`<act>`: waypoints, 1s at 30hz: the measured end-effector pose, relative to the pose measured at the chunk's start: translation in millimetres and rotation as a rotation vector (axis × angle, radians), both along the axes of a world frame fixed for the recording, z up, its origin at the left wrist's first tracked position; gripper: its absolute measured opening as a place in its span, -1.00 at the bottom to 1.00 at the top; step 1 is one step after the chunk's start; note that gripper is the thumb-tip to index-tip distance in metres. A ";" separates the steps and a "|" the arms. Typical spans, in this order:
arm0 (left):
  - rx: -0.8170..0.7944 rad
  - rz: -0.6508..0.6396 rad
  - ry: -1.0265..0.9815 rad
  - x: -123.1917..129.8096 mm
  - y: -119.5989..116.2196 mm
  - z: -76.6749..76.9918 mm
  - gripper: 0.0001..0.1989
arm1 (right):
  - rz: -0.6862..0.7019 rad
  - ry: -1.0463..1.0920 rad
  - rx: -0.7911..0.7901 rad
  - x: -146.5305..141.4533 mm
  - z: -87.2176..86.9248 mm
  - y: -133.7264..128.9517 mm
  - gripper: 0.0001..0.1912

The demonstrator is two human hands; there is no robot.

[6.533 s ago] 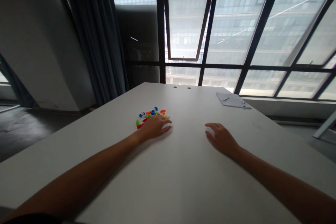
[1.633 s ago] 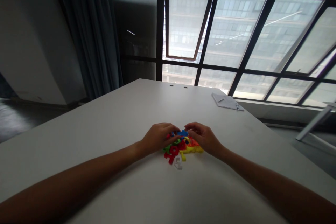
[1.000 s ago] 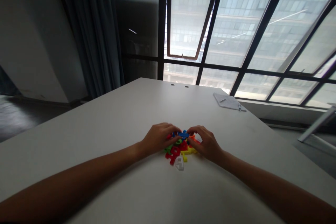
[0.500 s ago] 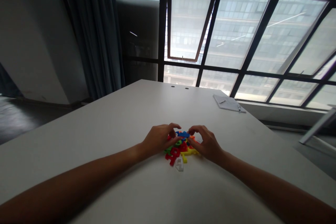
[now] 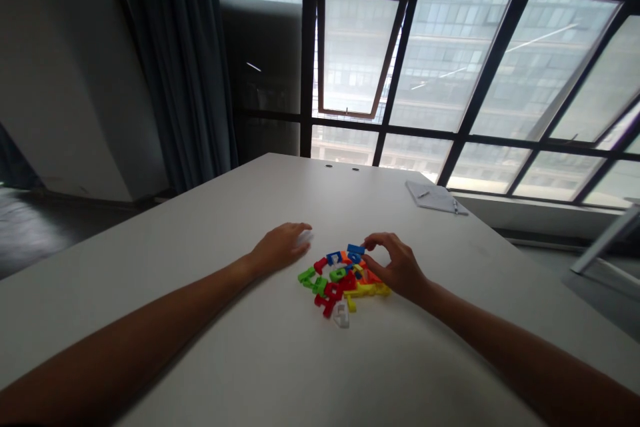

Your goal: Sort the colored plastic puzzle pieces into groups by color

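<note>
A loose heap of coloured plastic building pieces lies on the white table (image 5: 240, 213). My right hand (image 5: 397, 267) pinches a blue plastic piece (image 5: 356, 249) at the heap's far side, thumb and forefinger curved towards each other. Left of the heap, my left hand (image 5: 280, 247) rests low over the table, its fingers bent around a blurred white plastic piece (image 5: 304, 237). In the heap are green pieces (image 5: 307, 275), red pieces (image 5: 333, 291), a long yellow piece (image 5: 367, 289) and, nearest me, another white piece (image 5: 341, 313). My right fingers partly hide some orange pieces.
A white notepad (image 5: 435, 197) with pens on it lies near the table's far right edge. Two dark round cable holes (image 5: 329, 165) sit at the far edge. Beyond are windows (image 5: 450, 53) and a dark curtain (image 5: 185, 67).
My left hand has moved left, away from the heap, with something white in its fingers. The right hand stays by the heap with a blue piece. More of the heap now shows.
</note>
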State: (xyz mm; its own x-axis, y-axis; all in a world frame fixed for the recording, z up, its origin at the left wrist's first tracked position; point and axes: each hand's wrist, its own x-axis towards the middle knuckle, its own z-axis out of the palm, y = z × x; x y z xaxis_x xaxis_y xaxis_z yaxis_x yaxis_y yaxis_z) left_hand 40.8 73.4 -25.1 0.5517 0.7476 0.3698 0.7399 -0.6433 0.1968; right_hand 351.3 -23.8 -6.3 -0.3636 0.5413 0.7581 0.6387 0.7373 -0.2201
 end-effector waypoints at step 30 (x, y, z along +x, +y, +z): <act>-0.026 -0.024 0.136 -0.8 10.0 -15.5 -0.50 | -0.549 -0.222 -0.078 128.2 -34.7 81.6 -0.86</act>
